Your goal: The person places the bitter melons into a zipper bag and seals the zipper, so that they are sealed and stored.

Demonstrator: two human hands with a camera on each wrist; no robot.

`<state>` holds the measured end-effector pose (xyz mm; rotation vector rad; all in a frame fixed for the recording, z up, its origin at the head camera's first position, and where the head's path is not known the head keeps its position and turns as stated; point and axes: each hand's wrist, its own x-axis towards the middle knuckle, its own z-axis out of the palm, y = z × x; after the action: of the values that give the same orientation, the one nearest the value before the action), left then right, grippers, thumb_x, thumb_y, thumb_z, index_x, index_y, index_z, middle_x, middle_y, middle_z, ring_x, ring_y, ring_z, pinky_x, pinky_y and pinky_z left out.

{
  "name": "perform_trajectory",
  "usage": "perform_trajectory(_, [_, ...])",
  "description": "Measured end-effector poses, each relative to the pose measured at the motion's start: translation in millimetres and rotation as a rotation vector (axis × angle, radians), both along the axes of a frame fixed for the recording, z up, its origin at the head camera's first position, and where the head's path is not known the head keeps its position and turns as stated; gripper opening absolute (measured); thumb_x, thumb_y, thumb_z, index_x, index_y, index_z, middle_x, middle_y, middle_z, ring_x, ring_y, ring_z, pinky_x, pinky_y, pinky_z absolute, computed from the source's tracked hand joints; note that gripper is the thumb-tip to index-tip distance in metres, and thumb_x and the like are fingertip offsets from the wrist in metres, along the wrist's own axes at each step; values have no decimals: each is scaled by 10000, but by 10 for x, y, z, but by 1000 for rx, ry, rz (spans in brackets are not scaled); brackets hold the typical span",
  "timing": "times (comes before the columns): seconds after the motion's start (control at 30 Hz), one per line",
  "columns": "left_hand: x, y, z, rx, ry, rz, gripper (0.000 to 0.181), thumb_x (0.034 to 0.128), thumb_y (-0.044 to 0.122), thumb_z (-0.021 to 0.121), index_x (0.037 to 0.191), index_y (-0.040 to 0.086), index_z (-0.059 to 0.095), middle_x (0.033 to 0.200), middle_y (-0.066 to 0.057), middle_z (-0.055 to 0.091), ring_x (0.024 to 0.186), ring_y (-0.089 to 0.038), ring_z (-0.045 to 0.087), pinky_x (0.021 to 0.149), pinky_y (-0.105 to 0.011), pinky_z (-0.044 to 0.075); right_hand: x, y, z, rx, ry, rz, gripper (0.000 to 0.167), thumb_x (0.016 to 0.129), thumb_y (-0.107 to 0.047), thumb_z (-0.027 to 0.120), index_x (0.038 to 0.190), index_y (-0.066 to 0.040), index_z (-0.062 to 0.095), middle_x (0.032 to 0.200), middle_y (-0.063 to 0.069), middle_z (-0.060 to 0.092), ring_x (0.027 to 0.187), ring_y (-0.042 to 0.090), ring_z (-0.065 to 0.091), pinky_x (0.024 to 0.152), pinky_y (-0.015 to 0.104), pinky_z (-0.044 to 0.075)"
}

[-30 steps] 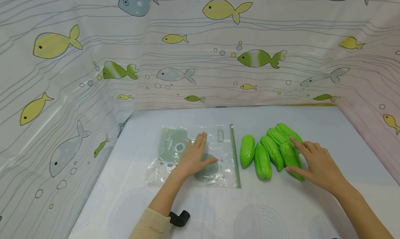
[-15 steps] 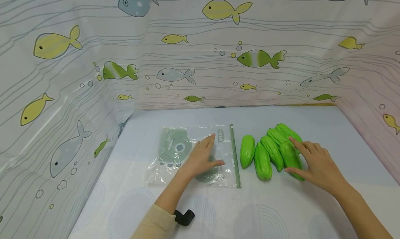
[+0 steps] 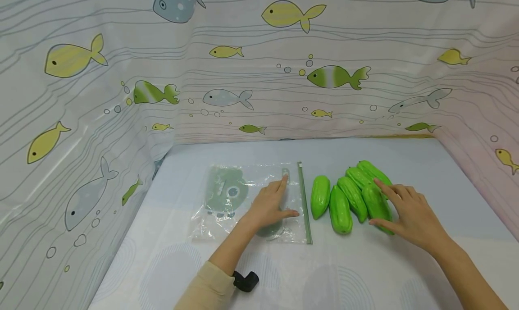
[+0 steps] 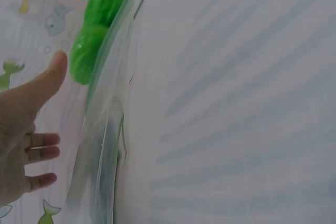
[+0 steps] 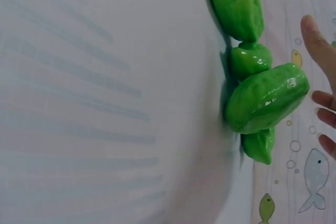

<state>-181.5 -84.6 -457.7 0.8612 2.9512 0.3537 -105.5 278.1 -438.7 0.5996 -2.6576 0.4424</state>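
Observation:
A clear zip bag (image 3: 227, 193) with green printing lies flat on the table, its green zip strip (image 3: 305, 202) facing right. My left hand (image 3: 267, 204), fingers straight and thumb out to the right, is over the bag. In the left wrist view that hand (image 4: 23, 135) appears raised off the bag (image 4: 102, 166). Several glossy green, cucumber-like vegetables (image 3: 339, 211) sit right of the strip. My right hand (image 3: 415, 217) hovers around the rightmost vegetable (image 3: 377, 199), thumb and fingers spread. From the right wrist, a gap shows between its fingers (image 5: 328, 116) and the vegetables (image 5: 268, 98).
A black angled piece (image 3: 246, 281) shows beside the left sleeve (image 3: 208, 287). White sheeting (image 3: 279, 89) printed with fish rises behind the table and along both sides. A pale cloth with circle patterns (image 3: 336, 283) covers the table.
My left hand has slid right across the bag, toward the zip strip. The right hand stays in place, and the vegetables and bag have not moved.

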Motion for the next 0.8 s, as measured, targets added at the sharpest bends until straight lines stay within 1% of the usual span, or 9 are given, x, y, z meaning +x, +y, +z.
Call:
perform_trajectory(0.13, [13, 52, 11, -14, -8, 4, 1139, 779, 685, 625, 1543, 39, 81, 1463, -114, 415, 1323, -245, 380, 1063, -430, 380, 11, -8, 8, -6, 3, 1, 1092, 617, -493, 852, 1519, -198, 312, 1054, 141, 539, 974, 362, 471, 804, 587, 389])
perform_trajectory(0.2, [16, 78, 11, -20, -15, 2, 1133, 782, 683, 623, 1544, 45, 77, 1452, -112, 426, 1316, -242, 386, 1056, -427, 383, 17, -11, 10, -7, 6, 2, 1090, 615, -490, 853, 1517, -196, 317, 1053, 141, 538, 972, 360, 471, 808, 586, 390])
perform_trajectory(0.33, [5, 131, -19, -41, -28, -8, 1137, 783, 698, 606, 1546, 59, 55, 1444, -111, 433, 1309, -239, 392, 1059, -415, 384, 27, -9, 12, -8, 12, 4, 1089, 612, -496, 852, 1515, -198, 321, 1058, 141, 538, 969, 355, 471, 804, 583, 392])
perform_trajectory(0.43, [-8, 165, -53, -52, -21, -17, 1147, 774, 715, 597, 1546, 58, 61, 1427, -113, 448, 1296, -243, 406, 1048, -417, 398, 31, -4, 16, -9, 17, 7, 1090, 610, -510, 848, 1515, -203, 323, 1062, 140, 539, 968, 354, 471, 800, 585, 391])
perform_trajectory(0.57, [-18, 194, -80, -54, -5, -27, 1156, 761, 722, 605, 1543, 42, 91, 1378, -110, 481, 1257, -235, 433, 1017, -412, 425, 35, 0, 19, -6, 28, 12, 1092, 603, -525, 845, 1511, -201, 331, 1056, 141, 544, 957, 357, 477, 790, 591, 396])
perform_trajectory(0.8, [-11, 224, -67, -35, -32, -42, 1146, 771, 701, 616, 1544, 50, 77, 1379, -115, 471, 1265, -221, 423, 1036, -400, 415, 52, -27, 37, -6, 31, 15, 1069, 606, -528, 842, 1498, -193, 358, 1038, 141, 549, 941, 349, 484, 777, 567, 402])
